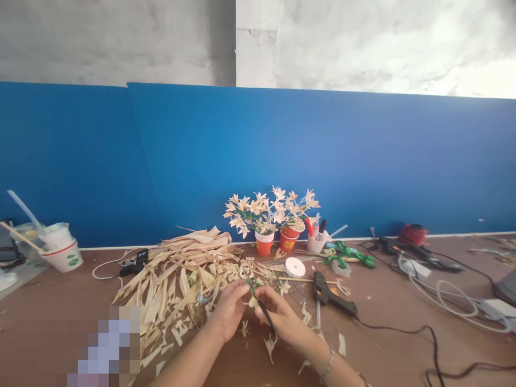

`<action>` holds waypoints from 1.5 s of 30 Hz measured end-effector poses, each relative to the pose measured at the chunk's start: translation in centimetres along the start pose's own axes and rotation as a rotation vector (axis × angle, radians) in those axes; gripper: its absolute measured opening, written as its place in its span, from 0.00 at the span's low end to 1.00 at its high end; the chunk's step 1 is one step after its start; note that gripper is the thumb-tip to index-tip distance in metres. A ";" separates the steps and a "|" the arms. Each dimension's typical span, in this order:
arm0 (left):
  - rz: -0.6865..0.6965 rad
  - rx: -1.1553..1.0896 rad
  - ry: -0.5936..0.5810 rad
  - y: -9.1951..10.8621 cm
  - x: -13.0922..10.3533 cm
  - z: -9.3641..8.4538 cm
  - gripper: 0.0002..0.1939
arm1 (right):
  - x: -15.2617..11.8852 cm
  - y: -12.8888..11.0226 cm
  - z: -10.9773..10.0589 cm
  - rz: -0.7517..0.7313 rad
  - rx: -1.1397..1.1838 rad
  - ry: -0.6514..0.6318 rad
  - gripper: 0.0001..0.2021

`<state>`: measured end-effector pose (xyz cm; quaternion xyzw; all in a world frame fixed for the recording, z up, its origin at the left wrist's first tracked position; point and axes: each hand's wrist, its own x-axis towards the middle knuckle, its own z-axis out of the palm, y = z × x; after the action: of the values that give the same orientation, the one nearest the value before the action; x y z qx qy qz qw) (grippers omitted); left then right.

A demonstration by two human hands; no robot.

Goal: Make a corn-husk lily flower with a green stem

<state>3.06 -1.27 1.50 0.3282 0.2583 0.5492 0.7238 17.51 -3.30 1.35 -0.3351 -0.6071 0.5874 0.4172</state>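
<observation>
My left hand (pixel 229 309) is closed at the low centre, its thumb and fingers pinching a small pale petal piece (pixel 252 302) along with my right hand. My right hand (pixel 278 312) is closed round dark scissors (pixel 262 305), whose blades point up and away between the hands. Both hands are close together over the table. Just left of them spreads a heap of dried tan husks (pixel 173 274). Pale cut scraps (pixel 270 346) lie below the hands. Beyond them stand pale flowers (pixel 258 207) in red paper cups (pixel 264 244).
Right of my hands lies a black glue gun (pixel 332 296) with its cord trailing right. A white tape roll (pixel 295 267), green ribbon (pixel 350 253) and a pen cup (pixel 316 243) stand behind. White cables (pixel 451 301) are at the right, a white cup (pixel 66 255) at the left.
</observation>
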 end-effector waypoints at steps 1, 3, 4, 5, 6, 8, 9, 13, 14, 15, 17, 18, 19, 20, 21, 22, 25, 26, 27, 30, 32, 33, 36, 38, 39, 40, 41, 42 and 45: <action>-0.010 -0.005 -0.009 0.0 0.0 0.0 0.06 | 0.0 0.0 0.0 -0.004 0.008 -0.006 0.19; -0.025 -0.016 -0.022 0.1 -0.1 0.1 0.06 | -0.1 0.0 0.0 0.002 0.024 -0.013 0.20; -0.029 -0.022 -0.026 0.1 -0.1 0.1 0.06 | 0.0 0.0 0.0 0.013 0.032 -0.014 0.20; -0.030 -0.026 -0.029 0.1 -0.1 0.1 0.06 | 0.0 0.0 0.0 0.023 0.038 -0.015 0.21; -0.029 -0.027 -0.031 0.1 -0.1 0.1 0.06 | 0.0 0.0 0.0 0.027 0.041 -0.015 0.21; -0.028 -0.026 -0.038 0.1 -0.1 0.1 0.06 | 0.1 0.0 0.0 0.031 0.044 -0.019 0.22; -0.026 -0.023 -0.038 0.1 -0.1 0.1 0.06 | 0.1 0.0 -0.1 0.030 0.042 -0.022 0.22; -0.025 -0.015 -0.011 -0.1 0.1 -0.1 0.05 | 0.2 -0.1 -0.2 0.038 0.020 -0.023 0.22; -0.027 -0.017 -0.005 -0.1 0.1 -0.2 0.05 | 0.2 -0.1 -0.2 0.040 0.020 -0.016 0.23; -0.030 -0.020 -0.004 -0.2 0.1 -0.2 0.05 | 0.2 -0.1 -0.1 0.039 0.022 -0.010 0.23; -0.028 -0.024 -0.011 -0.2 0.1 -0.3 0.04 | 0.2 -0.2 -0.1 0.027 0.031 -0.007 0.23; -0.024 -0.021 -0.018 -0.2 0.1 -0.3 0.04 | 0.2 -0.2 -0.1 0.022 0.039 -0.014 0.24; -0.021 -0.014 -0.024 -0.2 0.1 -0.4 0.04 | 0.2 -0.2 -0.1 0.023 0.047 -0.024 0.24; -0.017 -0.005 -0.025 -0.2 0.1 -0.4 0.04 | 0.1 -0.3 -0.1 0.029 0.055 -0.032 0.24; -0.012 0.006 -0.020 -0.2 0.1 -0.4 0.05 | 0.1 -0.3 -0.2 0.039 0.061 -0.039 0.25; -0.004 0.014 -0.010 -0.2 0.1 -0.4 0.05 | 0.1 -0.4 -0.2 0.051 0.066 -0.043 0.25; 0.022 0.018 0.030 -0.3 0.3 -0.6 0.06 | 0.2 -0.5 -0.3 0.075 0.060 -0.042 0.24; 0.028 0.013 0.039 -0.3 0.3 -0.7 0.06 | 0.2 -0.4 -0.3 0.078 0.054 -0.038 0.24; 0.030 0.009 0.043 -0.4 0.3 -0.7 0.06 | 0.2 -0.4 -0.2 0.079 0.051 -0.032 0.24; 0.043 0.001 0.052 -0.4 0.4 -0.8 0.06 | 0.2 -0.2 -0.1 0.073 0.052 -0.002 0.23; 0.053 -0.002 0.065 -0.4 0.4 -0.8 0.06 | 0.2 -0.1 0.0 0.077 0.059 0.011 0.23; 0.055 -0.004 0.070 -0.4 0.4 -0.8 0.06 | 0.2 0.0 0.0 0.081 0.058 0.015 0.22; 0.054 -0.008 0.062 -0.4 0.5 -0.7 0.06 | 0.2 0.1 0.0 0.094 0.038 0.018 0.21; 0.055 -0.011 0.051 -0.4 0.5 -0.7 0.05 | 0.2 0.1 -0.1 0.095 0.027 0.014 0.22; 0.053 -0.010 0.046 -0.3 0.4 -0.6 0.05 | 0.2 0.2 -0.1 0.092 0.027 0.013 0.22; 0.046 -0.010 0.041 -0.3 0.4 -0.6 0.05 | 0.2 0.2 -0.1 0.086 0.030 0.013 0.22; 0.035 -0.010 0.034 -0.2 0.4 -0.5 0.05 | 0.3 0.2 -0.2 0.079 0.033 0.013 0.22; 0.023 -0.011 0.026 -0.2 0.3 -0.4 0.05 | 0.3 0.2 -0.2 0.070 0.037 0.013 0.23; -0.003 -0.020 0.011 0.0 0.1 -0.1 0.05 | 0.3 0.2 -0.1 0.049 0.040 0.004 0.22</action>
<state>3.02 -1.17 1.43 0.3174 0.2571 0.5524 0.7267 17.50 -2.95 1.23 -0.3425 -0.5861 0.6089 0.4105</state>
